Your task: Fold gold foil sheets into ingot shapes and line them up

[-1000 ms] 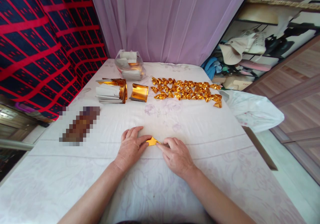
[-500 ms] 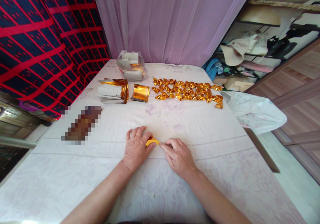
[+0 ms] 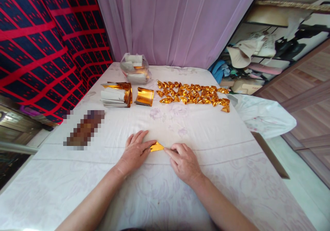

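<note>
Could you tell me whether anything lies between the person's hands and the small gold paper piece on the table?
Nothing visible does. The left hand and the right hand both touch the gold paper piece directly with their fingers, pressing it flat on the white tablecloth, one hand on each side.

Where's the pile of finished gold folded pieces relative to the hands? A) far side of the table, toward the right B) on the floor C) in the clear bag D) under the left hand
A: the folded gold pieces lie spread on the table's far side, right of the paper stacks, well beyond both hands.
</note>
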Motion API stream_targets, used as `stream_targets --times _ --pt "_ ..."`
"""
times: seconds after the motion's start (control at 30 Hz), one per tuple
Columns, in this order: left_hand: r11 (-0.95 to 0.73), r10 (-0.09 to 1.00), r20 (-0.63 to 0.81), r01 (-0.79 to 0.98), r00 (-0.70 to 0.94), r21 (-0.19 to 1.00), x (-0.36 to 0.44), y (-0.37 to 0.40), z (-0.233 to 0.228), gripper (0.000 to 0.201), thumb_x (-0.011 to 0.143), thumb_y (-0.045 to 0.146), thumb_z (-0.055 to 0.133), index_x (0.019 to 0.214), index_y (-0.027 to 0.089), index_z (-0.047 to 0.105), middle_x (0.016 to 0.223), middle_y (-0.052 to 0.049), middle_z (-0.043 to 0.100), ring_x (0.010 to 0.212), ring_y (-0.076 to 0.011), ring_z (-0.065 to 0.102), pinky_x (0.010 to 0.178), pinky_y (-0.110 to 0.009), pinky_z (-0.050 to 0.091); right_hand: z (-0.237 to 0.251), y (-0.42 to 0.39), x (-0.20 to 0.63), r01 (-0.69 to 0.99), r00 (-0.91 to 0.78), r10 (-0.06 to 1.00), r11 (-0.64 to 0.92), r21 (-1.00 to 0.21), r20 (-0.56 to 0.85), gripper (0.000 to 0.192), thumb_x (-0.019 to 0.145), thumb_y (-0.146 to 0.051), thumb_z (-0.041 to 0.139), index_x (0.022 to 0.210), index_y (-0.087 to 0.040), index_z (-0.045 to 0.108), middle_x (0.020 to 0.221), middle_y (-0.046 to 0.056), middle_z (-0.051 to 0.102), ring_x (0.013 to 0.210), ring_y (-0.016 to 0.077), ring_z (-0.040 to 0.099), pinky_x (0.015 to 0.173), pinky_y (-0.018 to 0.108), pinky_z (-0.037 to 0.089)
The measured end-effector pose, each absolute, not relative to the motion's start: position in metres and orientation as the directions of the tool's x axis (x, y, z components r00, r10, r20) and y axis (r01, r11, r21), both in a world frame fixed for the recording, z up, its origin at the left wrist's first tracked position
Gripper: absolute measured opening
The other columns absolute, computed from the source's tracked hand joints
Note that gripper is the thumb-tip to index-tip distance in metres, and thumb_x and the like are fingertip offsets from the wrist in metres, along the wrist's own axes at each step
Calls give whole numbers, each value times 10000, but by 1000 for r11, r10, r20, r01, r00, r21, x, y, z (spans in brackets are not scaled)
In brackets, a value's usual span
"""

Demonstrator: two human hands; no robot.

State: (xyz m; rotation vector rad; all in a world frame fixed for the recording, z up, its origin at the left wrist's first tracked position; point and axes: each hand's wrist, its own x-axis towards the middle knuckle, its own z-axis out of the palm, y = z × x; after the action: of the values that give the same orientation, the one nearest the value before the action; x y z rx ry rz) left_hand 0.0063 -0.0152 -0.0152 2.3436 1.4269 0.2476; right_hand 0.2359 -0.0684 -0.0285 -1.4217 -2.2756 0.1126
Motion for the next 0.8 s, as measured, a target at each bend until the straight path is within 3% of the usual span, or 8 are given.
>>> stream_targets --times 0.13,0.3,0.53,0.8 --pt "-463 856 -55 809 514 361 0 -16 -20 465 931 191 461 1311 442 556 1547 -23 349 1433 -319 267 1113 -586 265 -29 -68 236 832 -360 876 458 -313 322 405 799 -67 549 1133 -247 692 941 59 584 853 197 495 757 324 417" --pt "-545 834 59 801 549 247 -4 -20 -21 464 933 217 489 1337 441 530 1575 -27 306 1430 -337 282 1113 -591 268 -28 -69 236 834 -359 880 452 -317 310 404 807 -74 549 1138 -254 693 934 58 584 852 195 499 762 322 426" --pt "-560 827 118 791 549 245 -7 -19 -14 375 911 263 560 1224 459 626 1513 -17 418 1390 -345 362 1112 -624 244 -28 -69 235 832 -347 883 446 -330 317 441 816 -72 523 1175 -275 679 939 60 591 853 196 503 773 330 441" --pt "-670 733 248 735 633 107 -9 -27 -7 326 878 167 599 1098 388 696 1378 -30 569 1333 -317 450 1138 -641 169 -27 -69 234 831 -348 881 448 -330 320 415 803 -58 531 1137 -245 691 937 65 589 848 201 503 765 333 432"
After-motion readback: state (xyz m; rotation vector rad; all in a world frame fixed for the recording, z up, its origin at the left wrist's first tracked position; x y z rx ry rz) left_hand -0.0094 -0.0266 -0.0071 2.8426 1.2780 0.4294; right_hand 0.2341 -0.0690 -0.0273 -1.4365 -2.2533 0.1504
